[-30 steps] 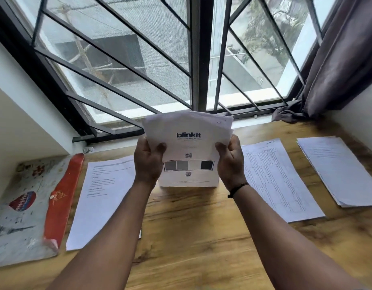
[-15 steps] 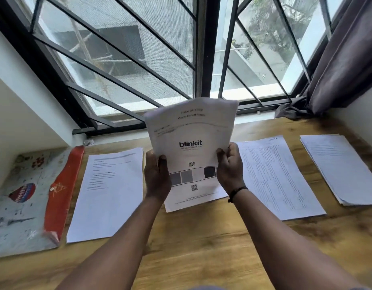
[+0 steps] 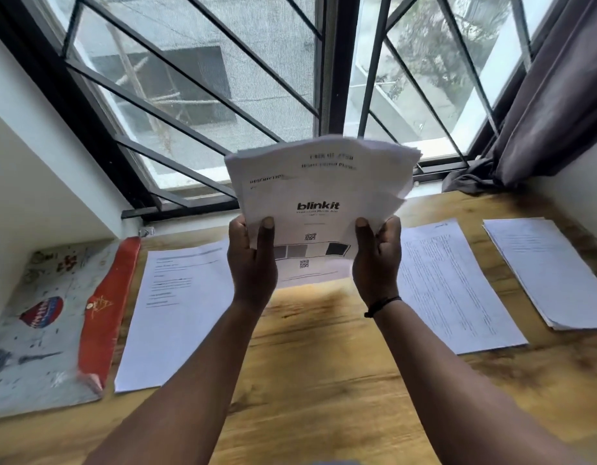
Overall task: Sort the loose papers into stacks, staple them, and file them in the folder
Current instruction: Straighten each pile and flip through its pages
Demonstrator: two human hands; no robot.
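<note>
Bundle: loose papers (image 3: 319,199) being held upright above the desk (image 3: 317,364), centre, approx. between the sorted stacks.
L hand (image 3: 252,263): gripping the bundle's lower left edge, thumb in front.
R hand (image 3: 377,260): gripping the lower right edge likewise.
Step, prob.: edges being squared; bottom edge is best tapped on the desk w/ grip loosened.
Stacks: left stack (image 3: 176,313), middle-right stack (image 3: 455,286), far-right stack (image 3: 555,273) lying flat, apart.
Folder (image 3: 102,307): lying far left.

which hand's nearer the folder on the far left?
Left. The left hand grips the paper bundle's left edge, on the folder's side; the right hand holds the bundle's opposite edge.
</note>
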